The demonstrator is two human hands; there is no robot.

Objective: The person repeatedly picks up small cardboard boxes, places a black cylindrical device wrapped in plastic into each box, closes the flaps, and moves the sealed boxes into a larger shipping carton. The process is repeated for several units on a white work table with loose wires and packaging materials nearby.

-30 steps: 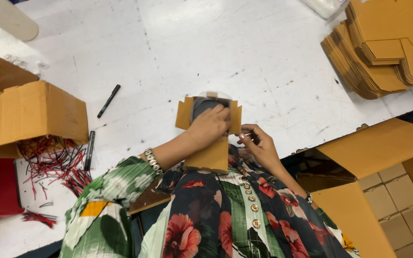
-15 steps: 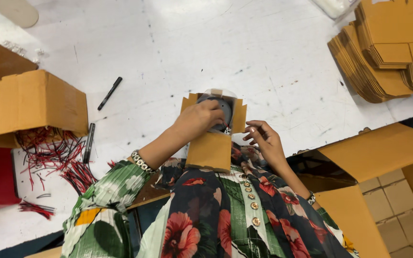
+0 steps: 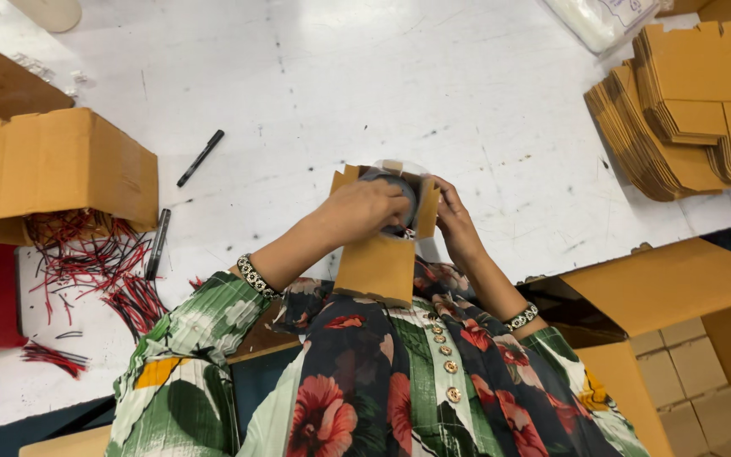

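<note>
A small brown cardboard box (image 3: 380, 254), flaps open, lies lengthwise away from the person, open end pointing away. The left hand (image 3: 365, 211) curls over a dark round part (image 3: 395, 196) in its mouth; the right hand (image 3: 454, 222) grips the box's right side. Far right of it, flat carton blanks (image 3: 687, 110) lie stacked.

Small cardboard box (image 3: 380, 254): brown, unsealed, flaps standing open; you hold it at the near table edge, long flap hanging toward your body. Dark round part (image 3: 395, 188): grey-black, sitting inside the open top, mostly covered by your fingers.
</note>
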